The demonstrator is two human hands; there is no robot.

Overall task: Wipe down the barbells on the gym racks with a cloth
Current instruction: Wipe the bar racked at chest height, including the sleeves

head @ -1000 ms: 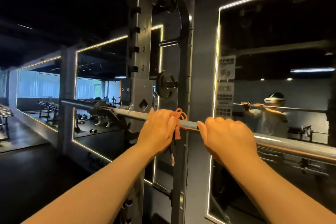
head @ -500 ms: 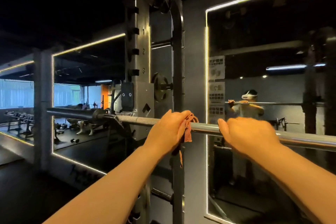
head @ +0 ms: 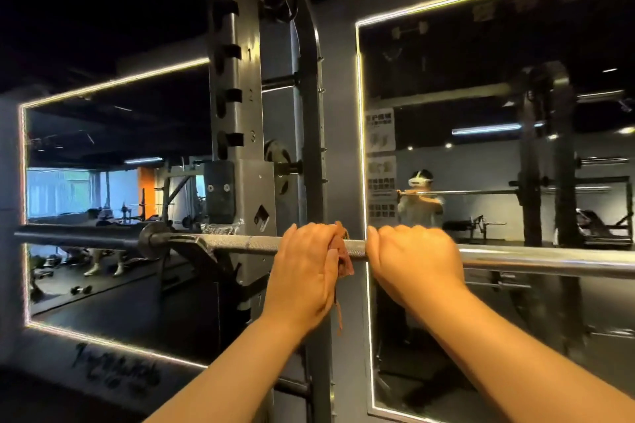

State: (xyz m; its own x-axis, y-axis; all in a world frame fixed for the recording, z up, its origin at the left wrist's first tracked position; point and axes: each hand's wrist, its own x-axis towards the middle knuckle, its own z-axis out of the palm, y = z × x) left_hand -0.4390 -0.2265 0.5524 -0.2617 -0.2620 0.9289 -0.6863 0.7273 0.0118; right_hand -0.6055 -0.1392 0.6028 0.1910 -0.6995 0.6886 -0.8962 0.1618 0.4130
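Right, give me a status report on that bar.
Left hand grips cloth round barbell. Right hand grips the bare steel beside it. Rack hook cradles the barbell further left, in the wipe path.

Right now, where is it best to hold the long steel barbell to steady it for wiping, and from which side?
I would grip the long steel barbell on its bare round shaft just right of the orange cloth, from above, palm down. It lies level on the grey rack, top free; the right hand holds there.
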